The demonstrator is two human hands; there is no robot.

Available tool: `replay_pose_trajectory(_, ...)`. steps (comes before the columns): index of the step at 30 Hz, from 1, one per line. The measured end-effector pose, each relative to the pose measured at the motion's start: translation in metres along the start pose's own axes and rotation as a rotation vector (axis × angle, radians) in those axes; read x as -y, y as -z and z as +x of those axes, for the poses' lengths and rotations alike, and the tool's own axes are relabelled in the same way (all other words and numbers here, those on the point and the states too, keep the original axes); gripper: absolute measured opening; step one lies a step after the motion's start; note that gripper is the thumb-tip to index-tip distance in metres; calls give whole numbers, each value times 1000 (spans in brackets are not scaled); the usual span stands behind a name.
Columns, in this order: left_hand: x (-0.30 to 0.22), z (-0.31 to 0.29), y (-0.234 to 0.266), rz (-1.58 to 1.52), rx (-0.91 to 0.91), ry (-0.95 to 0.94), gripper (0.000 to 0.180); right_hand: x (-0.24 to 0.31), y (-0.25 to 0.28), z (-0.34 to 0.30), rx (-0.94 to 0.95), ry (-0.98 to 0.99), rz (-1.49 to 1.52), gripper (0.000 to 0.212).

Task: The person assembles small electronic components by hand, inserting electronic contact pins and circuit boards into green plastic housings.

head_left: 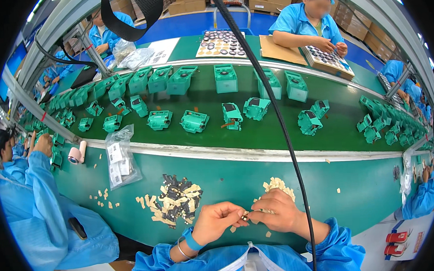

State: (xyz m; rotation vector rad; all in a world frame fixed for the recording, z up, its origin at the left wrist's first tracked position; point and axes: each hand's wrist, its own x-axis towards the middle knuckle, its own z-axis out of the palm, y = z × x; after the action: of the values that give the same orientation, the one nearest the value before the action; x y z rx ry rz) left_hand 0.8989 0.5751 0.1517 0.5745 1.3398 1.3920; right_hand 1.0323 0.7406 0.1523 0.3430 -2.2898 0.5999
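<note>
My left hand (pixel 217 222), with a blue band and a bracelet at the wrist, pinches a small dark-and-tan piece (pixel 245 215) between thumb and fingertips. From the other side my right hand (pixel 281 212) meets it, its fingers closed on the same piece. The fingers cover most of the piece, so its exact kind is hidden. Left of my hands lies a heap of small black and tan pieces (pixel 176 198) mixed together. Just beyond my right hand a pile of tan pieces (pixel 278 183) is partly hidden by the fingers.
Beyond the bench (pixel 228 176) runs a green conveyor (pixel 203 142) carrying rows of green plastic housings (pixel 194 121). A clear bag (pixel 122 159) and a pink-and-white device (pixel 76 153) lie at left. A black cable (pixel 273 99) hangs across the view. Co-workers sit at left, right and opposite.
</note>
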Motion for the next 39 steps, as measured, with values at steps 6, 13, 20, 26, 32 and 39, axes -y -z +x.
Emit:
replay_pose_trajectory(6,30,14,5,141,-344,-133,13,-61,-16,30,-402,-385,182,44)
replay_pose_trajectory(13,34,21,-3,941,-337,-565,20,-177,-90,83,-179,-771,-119,102)
replay_pose_trajectory(20,2,8,17,1019,-519,-585,63,-128,-51,81,-149,-1284,977,93)
replay_pose_trajectory(26,-2,20,0,123,-291,-574,104,-28,-17,58,-117,-1391,1135,93)
replay_pose_trajectory(32,-8,6,-12,-214,-174,-412,93,-10,3,23,-386,-1005,817,65)
replay_pose_trajectory(39,-9,-4,-15,-417,-104,-369,100,6,35,15,-324,-995,1001,33)
